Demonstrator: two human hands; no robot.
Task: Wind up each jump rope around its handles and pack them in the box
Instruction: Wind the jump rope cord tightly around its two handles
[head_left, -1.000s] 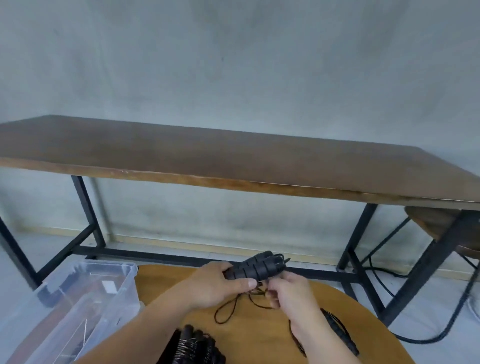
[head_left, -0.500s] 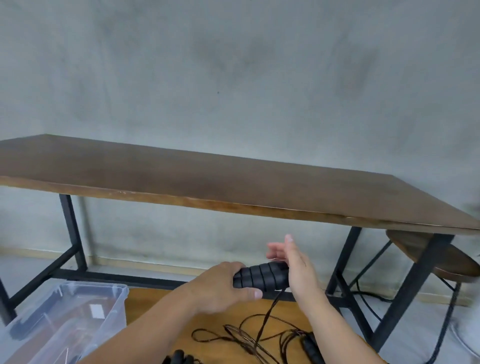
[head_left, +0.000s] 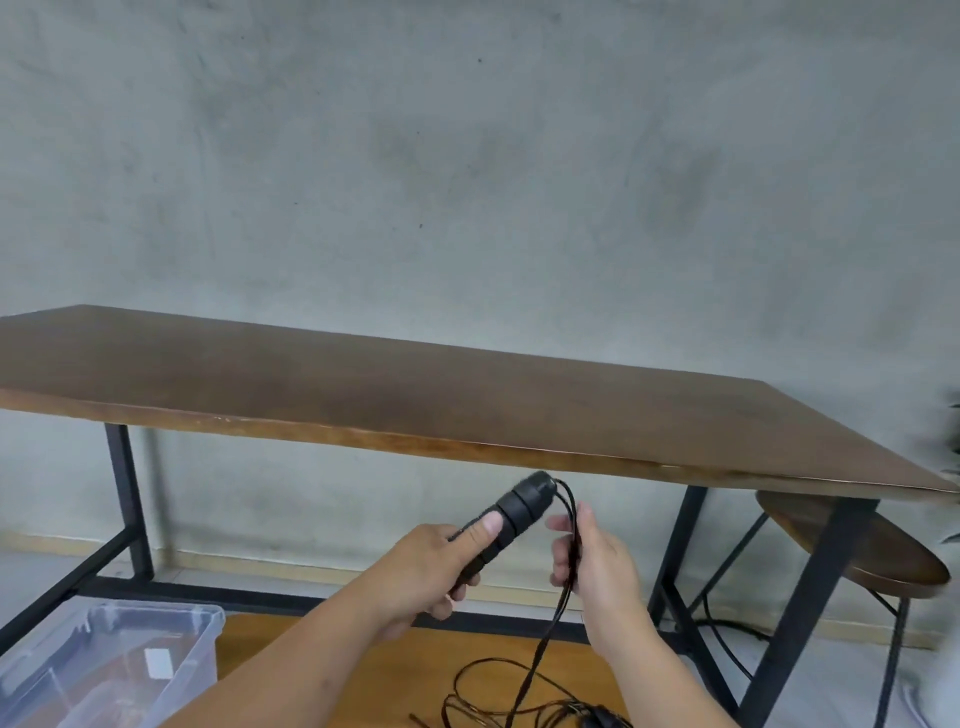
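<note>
Black ribbed handle (head_left: 511, 512), lower centre of frame, tilted with its cap end up toward the right. Left hand (head_left: 426, 574) has its grip wrapped round the lower part, thumb pressed flat along the top. A second ago the handle lay level and low over the round wooden table (head_left: 363, 670); now it is raised and angled, and the view has lifted with it.

Right hand (head_left: 597, 564), just beside the handle, fingers curled lightly round the cord (head_left: 545, 639) that leaves the cap, loops over and drops between them. Half a second ago that hand was flat-open against the handle end; it has since taken the strands.

Below, the cord runs down to a loose tangle on the table at bottom centre. A second dark handle (head_left: 605, 722) just shows at the bottom edge, mostly cut off. Clear plastic box (head_left: 111, 665) sits lower left, well apart from the hands; contents too blurred to read.

Judgement: this looks like the set-up for a turn of winding. Most of the rope seems unwound, so packing is some way off. Slack below could snag.
</note>
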